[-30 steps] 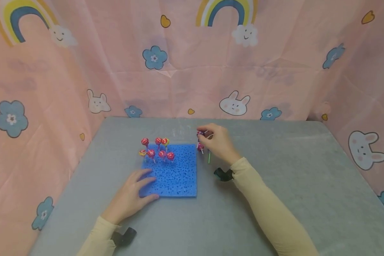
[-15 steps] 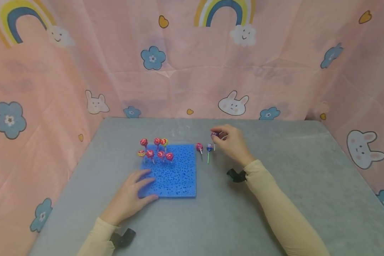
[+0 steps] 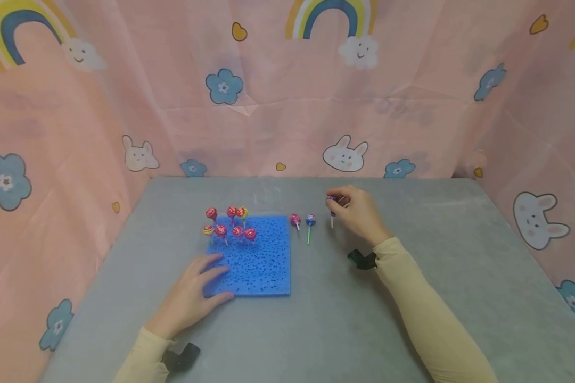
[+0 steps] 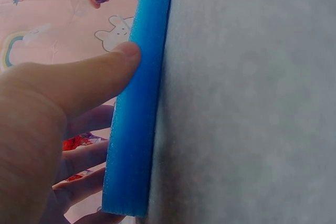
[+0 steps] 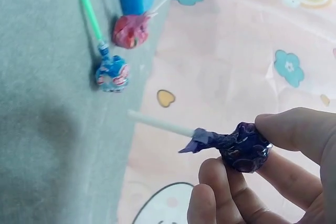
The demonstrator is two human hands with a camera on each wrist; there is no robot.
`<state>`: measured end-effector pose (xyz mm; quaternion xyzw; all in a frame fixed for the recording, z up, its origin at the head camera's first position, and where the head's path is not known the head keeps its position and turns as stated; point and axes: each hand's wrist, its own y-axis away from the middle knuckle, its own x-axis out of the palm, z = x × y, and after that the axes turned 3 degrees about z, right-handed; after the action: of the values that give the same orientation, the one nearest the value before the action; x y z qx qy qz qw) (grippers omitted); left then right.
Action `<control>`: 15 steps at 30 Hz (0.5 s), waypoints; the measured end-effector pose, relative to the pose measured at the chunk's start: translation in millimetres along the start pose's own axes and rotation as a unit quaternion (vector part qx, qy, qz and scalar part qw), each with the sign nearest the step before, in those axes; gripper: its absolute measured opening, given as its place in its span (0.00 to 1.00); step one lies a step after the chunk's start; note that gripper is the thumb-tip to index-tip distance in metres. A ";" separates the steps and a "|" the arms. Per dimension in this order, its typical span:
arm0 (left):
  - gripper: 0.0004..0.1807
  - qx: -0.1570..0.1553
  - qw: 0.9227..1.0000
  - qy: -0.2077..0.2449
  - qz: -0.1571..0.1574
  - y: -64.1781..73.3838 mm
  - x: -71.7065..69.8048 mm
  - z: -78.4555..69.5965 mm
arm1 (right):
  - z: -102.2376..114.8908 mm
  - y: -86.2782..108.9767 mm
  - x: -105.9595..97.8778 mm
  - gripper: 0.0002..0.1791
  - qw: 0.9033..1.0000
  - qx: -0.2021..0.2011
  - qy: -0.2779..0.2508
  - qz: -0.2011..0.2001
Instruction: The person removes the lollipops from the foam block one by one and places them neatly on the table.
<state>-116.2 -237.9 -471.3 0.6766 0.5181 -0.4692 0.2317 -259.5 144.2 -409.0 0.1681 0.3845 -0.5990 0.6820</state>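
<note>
My right hand [image 3: 359, 213] pinches a purple-wrapped lollipop [image 5: 247, 148] by its head between thumb and fingers; its white stick points down in the head view. My left hand [image 3: 187, 298] rests with spread fingers at the left front corner of a blue foam block [image 3: 265, 271], its thumb [image 4: 118, 64] against the front edge. Several red and yellow lollipops [image 3: 221, 231] stand upright in the back left part of the foam, in two rows. Right of the block lie a pink lollipop [image 3: 295, 219] and a blue lollipop [image 3: 311, 219] with a green stick.
The grey table [image 3: 412, 276] extends on both sides of the foam block. Behind it hangs a pink curtain [image 3: 268, 122] printed with rainbows, rabbits and flowers. A dark wrist strap piece [image 3: 362, 260] juts out below the right sleeve, and another [image 3: 184, 357] by the left.
My right hand has moved right with the purple lollipop, away from the pink and blue ones. The lollipop's stick now points down. My left hand keeps its place on the foam.
</note>
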 end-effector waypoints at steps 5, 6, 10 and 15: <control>0.29 0.002 1.000 -0.002 -0.002 0.0 -0.8 -0.7 | -5.6 -3.0 4.6 0.16 0.999 0.030 0.010 0.027; 0.29 0.002 1.000 -0.002 -0.002 -0.1 -1.1 -1.1 | -7.0 -3.7 6.2 0.17 0.999 0.037 0.011 0.035; 0.30 -0.001 1.000 -0.002 -0.002 -0.1 -1.8 -2.3 | -14.5 -6.2 14.2 0.16 0.996 0.064 0.014 0.068; 0.29 0.000 1.000 -0.002 0.000 0.0 -1.7 -3.1 | -24.1 -8.1 23.8 0.14 0.993 0.086 0.011 0.084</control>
<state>-115.1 -236.2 -468.4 0.6757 0.5178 -0.4704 0.2325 -275.3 142.6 -440.0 0.2648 0.3234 -0.5687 0.7084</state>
